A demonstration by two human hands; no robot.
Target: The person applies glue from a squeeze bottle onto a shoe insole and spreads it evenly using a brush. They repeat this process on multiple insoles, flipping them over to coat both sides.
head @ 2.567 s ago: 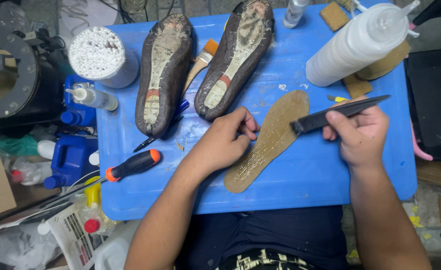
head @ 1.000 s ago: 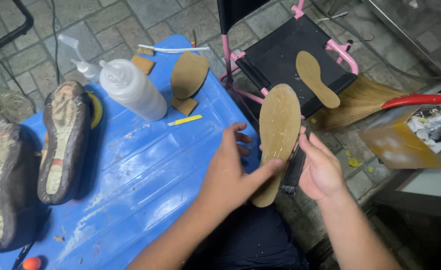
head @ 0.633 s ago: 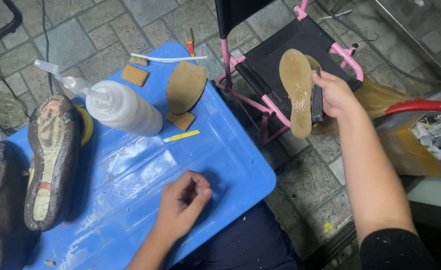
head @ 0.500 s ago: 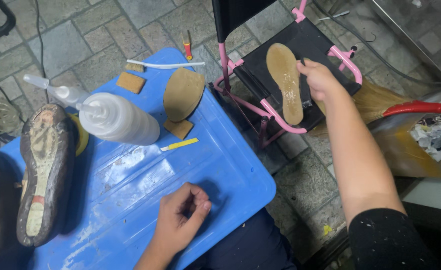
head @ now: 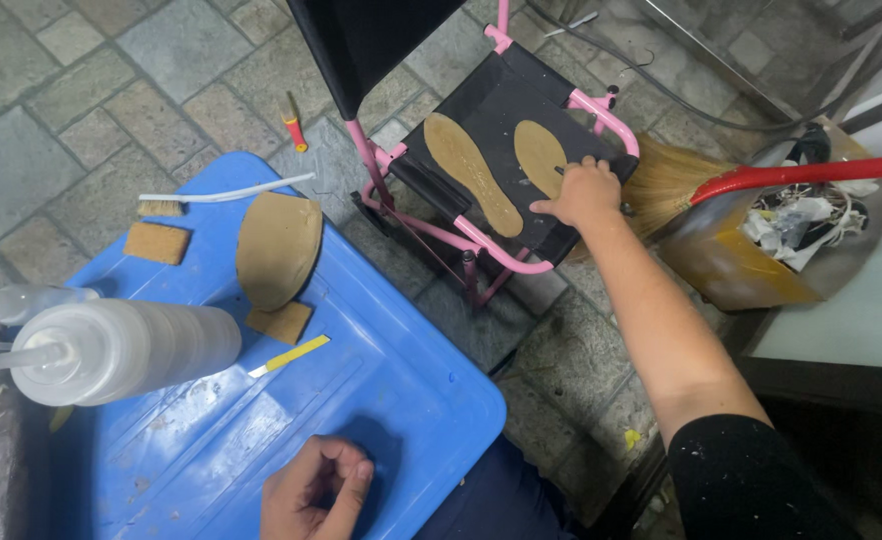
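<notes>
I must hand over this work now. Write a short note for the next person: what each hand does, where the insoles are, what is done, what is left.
Left hand: loosely curled, holds nothing, rests on the blue lid.
Right hand: stretched out to the black seat of the pink chair, fingers on the smaller insole; no grip visible.
Things: the longer insole lies beside it on the seat. A wider tan sole piece, a white bottle and a toothbrush lie on the lid.
Done: both insoles are laid on the seat.
Left: probably the tan sole piece on the lid.
</notes>
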